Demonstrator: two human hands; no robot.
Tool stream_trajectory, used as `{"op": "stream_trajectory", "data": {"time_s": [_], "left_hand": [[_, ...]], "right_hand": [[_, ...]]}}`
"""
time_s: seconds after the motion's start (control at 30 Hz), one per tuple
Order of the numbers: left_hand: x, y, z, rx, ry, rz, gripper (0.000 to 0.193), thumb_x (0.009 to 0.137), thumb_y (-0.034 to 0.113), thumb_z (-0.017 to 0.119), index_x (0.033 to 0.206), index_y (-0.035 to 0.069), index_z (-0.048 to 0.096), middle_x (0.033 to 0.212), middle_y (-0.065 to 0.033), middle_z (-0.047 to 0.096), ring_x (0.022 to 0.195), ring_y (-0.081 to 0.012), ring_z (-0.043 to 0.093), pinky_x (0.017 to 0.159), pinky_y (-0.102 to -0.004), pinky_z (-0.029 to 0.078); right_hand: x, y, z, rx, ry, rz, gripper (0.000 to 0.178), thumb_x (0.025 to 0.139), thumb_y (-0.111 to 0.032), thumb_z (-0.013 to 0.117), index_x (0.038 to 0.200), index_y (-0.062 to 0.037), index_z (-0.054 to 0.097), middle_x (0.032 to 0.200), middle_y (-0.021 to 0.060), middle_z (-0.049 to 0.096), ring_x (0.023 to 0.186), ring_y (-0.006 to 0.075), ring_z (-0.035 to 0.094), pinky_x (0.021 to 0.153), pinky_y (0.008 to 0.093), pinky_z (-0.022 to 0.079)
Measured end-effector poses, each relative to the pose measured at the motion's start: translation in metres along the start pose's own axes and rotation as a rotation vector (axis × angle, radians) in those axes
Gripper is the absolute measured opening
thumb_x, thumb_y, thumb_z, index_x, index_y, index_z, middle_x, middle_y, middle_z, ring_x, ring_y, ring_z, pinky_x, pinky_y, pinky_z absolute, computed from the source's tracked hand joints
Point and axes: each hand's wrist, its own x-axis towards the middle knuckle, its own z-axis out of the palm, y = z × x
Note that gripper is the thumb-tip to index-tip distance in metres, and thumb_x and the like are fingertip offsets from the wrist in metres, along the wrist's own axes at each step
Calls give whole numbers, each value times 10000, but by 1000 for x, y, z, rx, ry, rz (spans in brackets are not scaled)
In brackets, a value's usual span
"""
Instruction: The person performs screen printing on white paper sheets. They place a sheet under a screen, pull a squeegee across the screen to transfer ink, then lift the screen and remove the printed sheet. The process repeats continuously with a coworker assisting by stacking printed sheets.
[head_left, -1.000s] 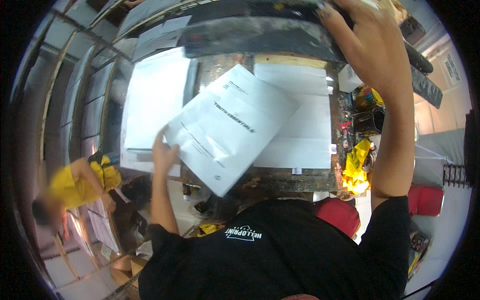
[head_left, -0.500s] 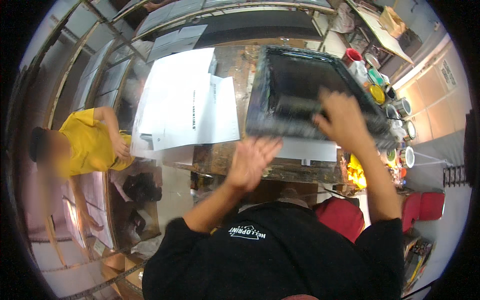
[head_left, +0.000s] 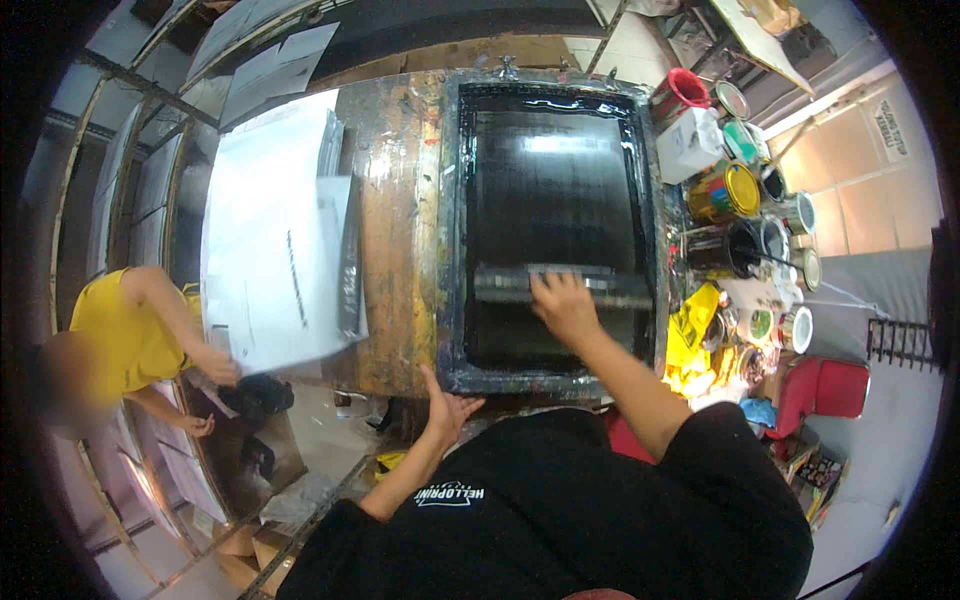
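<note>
A screen-printing frame (head_left: 452, 240) lies flat on the wooden table (head_left: 390, 215), its mesh coated in wet black ink (head_left: 550, 200). My right hand (head_left: 566, 308) grips a squeegee (head_left: 622, 288) that spans much of the mesh near its closer end; motion blurs the squeegee a little. At the frame's near left corner is my left hand (head_left: 443, 410), thumb and fingers spread, holding nothing. Left of the frame, a stack of white paper sheets (head_left: 265, 220) carries dark print on its top sheet.
A co-worker in a yellow shirt (head_left: 130, 330) has one hand (head_left: 213, 365) at the stack's near left corner. Along the right stand several ink cans, including a yellow one (head_left: 725, 193) and a red one (head_left: 682, 92). A yellow cloth or bag (head_left: 693, 335) lies closer to me.
The frame has come down flat, covering the white sheet that showed below its near edge. My right hand now grips the squeegee. The co-worker's hand has reached the stack. The view has shifted.
</note>
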Motion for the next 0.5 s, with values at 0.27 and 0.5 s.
{"op": "stream_trajectory", "data": {"time_s": [0.27, 0.5], "left_hand": [[-17, 1, 12, -5, 44, 41, 1247, 809, 971, 228, 1619, 34, 84, 1591, -254, 338, 1415, -446, 420, 1112, -567, 390], [-35, -8, 10, 2, 92, 183, 1080, 932, 850, 225, 1563, -26, 234, 1464, -248, 506, 1318, -378, 546, 1018, -507, 497]], "right_hand": [[270, 167, 1, 23, -45, 19, 396, 911, -484, 666, 1091, -131, 678, 986, 143, 706, 958, 364, 687, 757, 525, 549], [299, 191, 4, -43, 156, -51, 387, 916, -498, 654, 1029, -128, 658, 933, 129, 692, 907, 340, 689, 718, 485, 561]]}}
